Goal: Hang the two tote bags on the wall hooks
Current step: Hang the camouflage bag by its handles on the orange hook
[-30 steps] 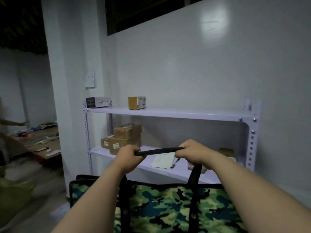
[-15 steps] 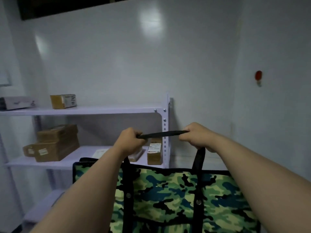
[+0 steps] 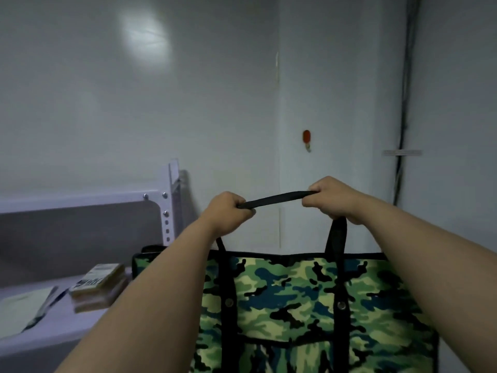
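Now the view has swung to the right, and the red hook (image 3: 306,137) sits on the wall just above the hands. Left hand (image 3: 228,208) and right hand (image 3: 332,199) squeeze the black strap (image 3: 277,198) (pulled tight). Below hangs the camo bag (image 3: 295,305).

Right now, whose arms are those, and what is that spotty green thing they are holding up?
Those arms belong to a person wearing a camera on their head, so you see what they see, looking forward and down. The left hand and the right hand both grip the black strap of a green camouflage tote bag, pulled straight between them. On the wall ahead is a small red hook, with nothing hanging on it. To the left stands a white shelf with a small box and papers.
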